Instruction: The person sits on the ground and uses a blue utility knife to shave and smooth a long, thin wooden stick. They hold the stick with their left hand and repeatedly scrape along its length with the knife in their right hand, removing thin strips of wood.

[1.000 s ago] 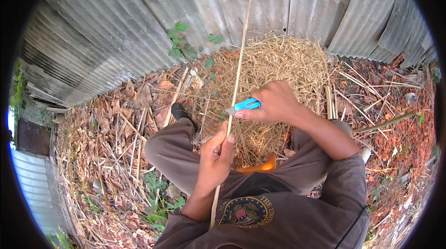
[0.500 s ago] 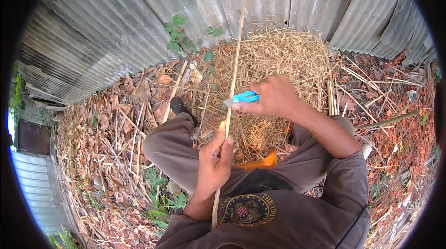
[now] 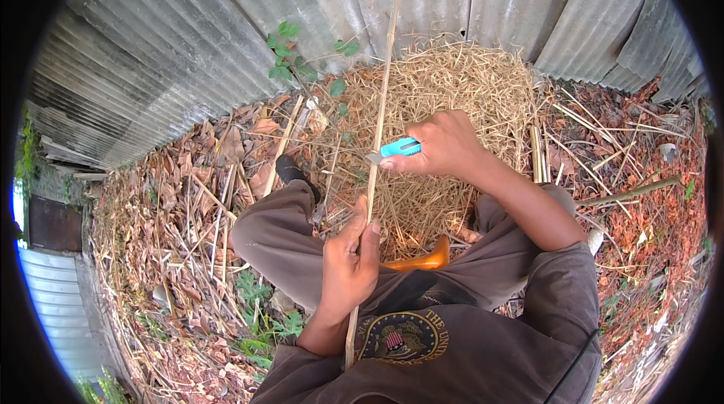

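R hand (image 3: 449, 146) nudged fwd, arm (image 3: 528, 206) angled in, grip closed on cutter (image 3: 400, 147); L hand (image 3: 347, 268) pinches strip (image 3: 385, 76).

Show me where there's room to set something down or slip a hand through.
The straw pile lies open between the right hand and metal wall. It's crowded around the stick, left hand and blue cutter. Dry leaves litter the left side.
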Tool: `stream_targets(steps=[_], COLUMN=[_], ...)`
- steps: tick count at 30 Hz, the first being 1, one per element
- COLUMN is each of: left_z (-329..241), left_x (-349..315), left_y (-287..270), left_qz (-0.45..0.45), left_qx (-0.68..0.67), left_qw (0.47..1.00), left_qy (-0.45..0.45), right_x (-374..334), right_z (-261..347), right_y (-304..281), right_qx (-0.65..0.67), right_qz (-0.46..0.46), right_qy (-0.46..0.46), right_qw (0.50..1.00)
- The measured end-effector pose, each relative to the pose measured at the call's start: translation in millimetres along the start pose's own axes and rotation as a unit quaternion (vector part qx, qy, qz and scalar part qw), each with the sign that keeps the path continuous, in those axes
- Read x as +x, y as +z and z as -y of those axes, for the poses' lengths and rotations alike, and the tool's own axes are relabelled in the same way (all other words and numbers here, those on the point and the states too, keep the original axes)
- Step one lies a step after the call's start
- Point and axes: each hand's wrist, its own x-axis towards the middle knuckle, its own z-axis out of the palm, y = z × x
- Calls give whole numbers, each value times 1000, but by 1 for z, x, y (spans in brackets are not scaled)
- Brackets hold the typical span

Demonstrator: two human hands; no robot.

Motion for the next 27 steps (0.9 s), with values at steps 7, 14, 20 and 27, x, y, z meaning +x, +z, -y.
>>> stream_targets(steps=[7, 14, 20, 27], left_z=[7, 17, 12, 26], left_x=[-10, -7, -2, -6], left_y=[9, 2, 6, 2], left_qz=[44, -7, 29, 47], left_qx=[-33, -45, -48, -58], left_qw=[998, 999, 998, 996], left_qy=[10, 6, 11, -45], right_x=[28, -4, 30, 7], right_z=[-73, 5, -71, -25], right_y=[-23, 4, 12, 29], right_qx=[-24, 2, -5, -13], right_qz=[-22, 16, -38, 72], right_qy=[225, 2, 165, 101], right_qw=[974, 1000, 986, 992])
